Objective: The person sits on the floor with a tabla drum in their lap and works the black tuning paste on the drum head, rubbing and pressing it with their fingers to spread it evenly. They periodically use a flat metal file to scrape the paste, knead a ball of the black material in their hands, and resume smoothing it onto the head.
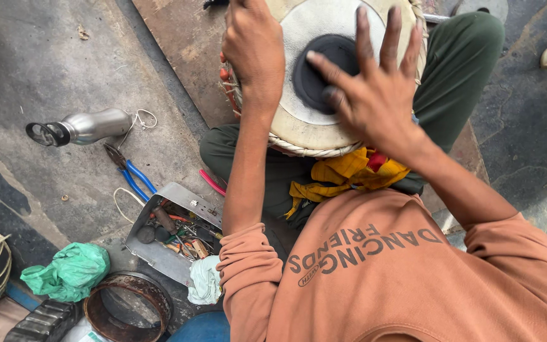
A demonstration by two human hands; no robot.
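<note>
A hand drum [299,126] with a pale skin, a black round patch [324,69] and rope lacing around its rim rests between my legs in green trousers. My left hand [252,50] curls over the drum's far left rim and grips it. Spread flat over the skin, my right hand [370,85] has its fingers apart, and the thumb and a fingertip touch the black patch. A yellow cloth [343,172] is bunched under the drum's near side. My orange sleeves fill the lower right.
On the concrete floor at left lie a metal bottle [87,128] and blue-handled pliers [131,174]. Nearer me are an open metal toolbox [159,253] with several tools, a white rag [205,280], a green plastic bag [71,271] and a rusty round tin [128,308]. A wooden board [185,44] lies under the drum.
</note>
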